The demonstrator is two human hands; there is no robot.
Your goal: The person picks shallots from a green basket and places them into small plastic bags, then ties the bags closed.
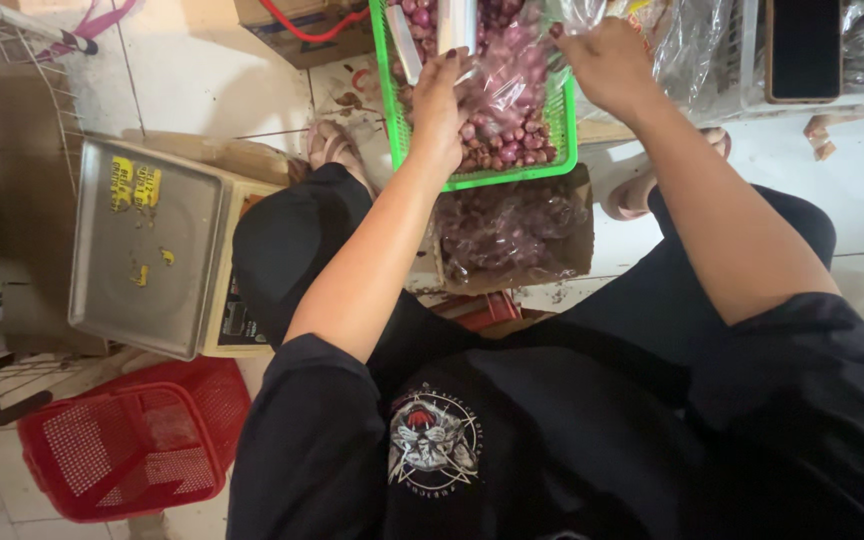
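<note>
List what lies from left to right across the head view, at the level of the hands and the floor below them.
Red plastic basket → metal weighing scale tray → left hand → clear plastic bag of shallots in the green basket → right hand → dark phone.

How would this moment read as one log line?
left hand: on clear bag of shallots | right hand: gripping bag top | green basket: beneath
</note>
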